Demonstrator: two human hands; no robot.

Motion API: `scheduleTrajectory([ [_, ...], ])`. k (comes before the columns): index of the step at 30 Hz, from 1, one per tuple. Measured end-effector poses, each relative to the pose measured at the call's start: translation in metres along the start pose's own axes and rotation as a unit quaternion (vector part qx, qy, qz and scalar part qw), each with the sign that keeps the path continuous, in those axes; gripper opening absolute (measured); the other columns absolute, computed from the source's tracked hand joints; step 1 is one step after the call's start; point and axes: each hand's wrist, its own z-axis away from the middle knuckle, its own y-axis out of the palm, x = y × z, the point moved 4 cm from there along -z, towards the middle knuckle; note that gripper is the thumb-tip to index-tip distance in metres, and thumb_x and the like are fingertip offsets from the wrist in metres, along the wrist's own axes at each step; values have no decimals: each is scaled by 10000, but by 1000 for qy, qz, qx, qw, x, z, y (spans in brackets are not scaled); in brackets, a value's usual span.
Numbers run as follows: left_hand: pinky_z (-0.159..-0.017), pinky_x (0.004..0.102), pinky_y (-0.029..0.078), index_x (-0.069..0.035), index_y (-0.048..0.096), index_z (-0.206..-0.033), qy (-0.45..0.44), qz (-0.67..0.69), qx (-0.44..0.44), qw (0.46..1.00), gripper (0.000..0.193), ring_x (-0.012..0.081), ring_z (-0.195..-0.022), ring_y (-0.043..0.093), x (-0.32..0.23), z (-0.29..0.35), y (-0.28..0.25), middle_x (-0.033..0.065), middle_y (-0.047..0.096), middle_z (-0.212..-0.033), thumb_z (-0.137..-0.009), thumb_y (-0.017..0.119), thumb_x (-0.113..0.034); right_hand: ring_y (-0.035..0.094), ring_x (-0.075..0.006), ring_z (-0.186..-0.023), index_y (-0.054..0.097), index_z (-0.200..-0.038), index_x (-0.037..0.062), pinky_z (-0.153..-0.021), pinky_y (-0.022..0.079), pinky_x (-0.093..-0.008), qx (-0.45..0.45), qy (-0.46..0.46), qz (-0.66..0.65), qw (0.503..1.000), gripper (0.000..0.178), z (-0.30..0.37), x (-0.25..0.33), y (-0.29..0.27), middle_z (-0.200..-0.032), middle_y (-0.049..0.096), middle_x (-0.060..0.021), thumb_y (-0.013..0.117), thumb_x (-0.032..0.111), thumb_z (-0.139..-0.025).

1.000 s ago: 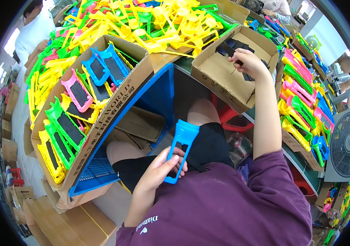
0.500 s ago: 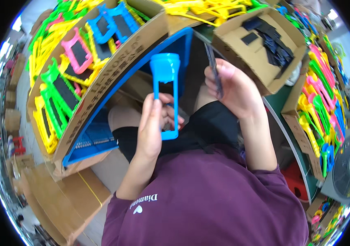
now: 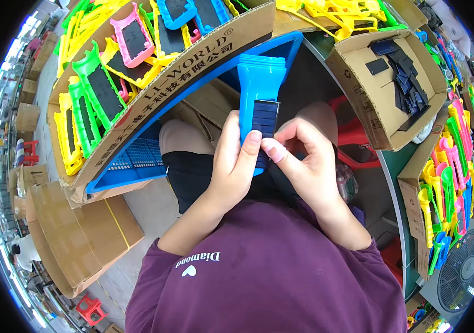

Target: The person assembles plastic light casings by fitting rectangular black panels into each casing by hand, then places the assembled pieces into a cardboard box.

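A blue plastic frame (image 3: 259, 83) with a flared top is held upright over my lap. A dark rectangular panel (image 3: 265, 119) lies against its front. My left hand (image 3: 236, 161) wraps the frame's left side, thumb on the panel's lower edge. From the right, my right hand (image 3: 303, 155) pinches the panel's lower part between thumb and forefinger. The frame's bottom end is hidden by my fingers.
A cardboard box (image 3: 398, 139) at upper right holds several dark panels (image 3: 403, 83). At upper left a long carton (image 3: 192, 66) carries finished frames in yellow, green, pink and blue, above a blue crate (image 3: 137, 161). More coloured frames (image 3: 447, 183) line the right side. A fan (image 3: 464, 266) stands at lower right.
My right hand came back from the box of panels with one dark panel and brought it onto the blue frame. The left hand lifted the frame closer to my view.
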Motion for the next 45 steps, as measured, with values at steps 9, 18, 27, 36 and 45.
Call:
scheduleTrajectory([
  [9,-791,242,386,8,485,-1045,28,-33,76,996,255,119,-918,485,-4,-4,-5,60,498,-989,-839,547,-128,493,-66,-757,463,-1034,21,-646,435,-195,60,-27,-171,983,304,-11,6,-5,-888,521,-21,613,134,-795],
  [18,-782,231,423,14,495,-1000,-109,130,28,985,220,102,-881,534,-14,4,0,65,569,-945,-819,578,-80,460,-26,-734,486,-880,55,-661,399,-191,55,-65,-152,985,175,-13,10,3,-792,478,36,623,78,-773],
  [27,-739,208,431,18,505,-997,-149,137,9,979,223,86,-833,546,-11,2,-6,57,579,-903,-825,575,-106,498,-36,-710,480,-1009,24,-573,435,-172,58,37,-182,981,242,-17,7,6,-801,513,10,571,151,-825],
  [36,-716,217,434,30,502,-970,-56,74,-107,990,225,103,-797,553,-12,-4,-18,69,581,-872,-813,592,-103,494,-41,-699,442,-888,11,-611,426,-187,67,15,-125,990,200,-6,-15,22,-757,503,-10,607,25,-776],
  [45,-837,274,390,-2,418,-1138,48,133,-79,987,319,166,-939,513,-21,-6,-31,108,514,-1077,-884,459,-190,557,-170,-630,531,-905,-12,-587,457,-271,-49,-258,204,943,264,-58,104,15,-726,554,-102,654,148,-733],
])
